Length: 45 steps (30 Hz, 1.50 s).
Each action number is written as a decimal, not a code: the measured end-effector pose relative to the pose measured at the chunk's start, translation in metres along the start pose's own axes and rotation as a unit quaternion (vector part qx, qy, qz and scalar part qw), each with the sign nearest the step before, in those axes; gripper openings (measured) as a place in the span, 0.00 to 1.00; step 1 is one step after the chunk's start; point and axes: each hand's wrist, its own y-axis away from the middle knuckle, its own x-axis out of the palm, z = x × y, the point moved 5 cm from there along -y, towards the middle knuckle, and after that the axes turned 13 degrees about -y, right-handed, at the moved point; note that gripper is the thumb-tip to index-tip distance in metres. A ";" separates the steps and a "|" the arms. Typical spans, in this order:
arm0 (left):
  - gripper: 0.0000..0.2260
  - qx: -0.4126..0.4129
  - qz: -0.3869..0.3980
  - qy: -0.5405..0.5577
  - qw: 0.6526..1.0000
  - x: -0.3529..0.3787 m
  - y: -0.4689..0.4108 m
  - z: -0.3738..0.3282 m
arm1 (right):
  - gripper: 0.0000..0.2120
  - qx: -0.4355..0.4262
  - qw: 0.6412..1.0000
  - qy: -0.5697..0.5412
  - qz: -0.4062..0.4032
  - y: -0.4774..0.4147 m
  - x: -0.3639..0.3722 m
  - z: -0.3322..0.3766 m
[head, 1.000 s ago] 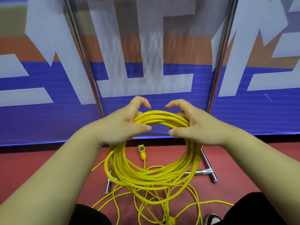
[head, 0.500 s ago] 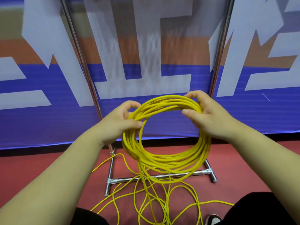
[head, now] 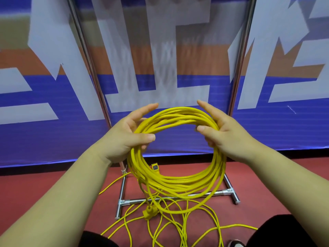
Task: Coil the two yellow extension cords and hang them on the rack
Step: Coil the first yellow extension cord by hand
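A yellow extension cord coil (head: 178, 182) hangs upright in front of me, held at chest height. My left hand (head: 122, 138) grips its left side, thumb over the strands and index finger stretched out. On the upper right side my right hand (head: 226, 134) holds the coil between thumb and fingers, index finger straight. A yellow plug (head: 150, 211) dangles from the coil's lower left, and a yellow socket end (head: 155, 167) shows through the ring. More loose yellow cord (head: 201, 227) lies tangled on the red floor. The metal rack (head: 135, 201) stands just behind, with two uprights; its top is out of view.
A blue, orange and white banner wall (head: 53, 139) closes off the space behind the rack. The rack's left upright (head: 89, 68) and right upright (head: 240, 68) frame the coil. My dark trouser legs and a shoe (head: 235, 244) are at the bottom edge.
The coil has been shifted in my hands and hangs a little lower and rounder. Both index fingers have straightened. The plug now dangles below the coil's left side.
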 end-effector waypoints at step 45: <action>0.18 0.011 -0.003 -0.029 1.000 0.008 -0.001 -0.028 | 0.25 0.001 0.998 -0.007 0.066 -0.004 0.036 0.022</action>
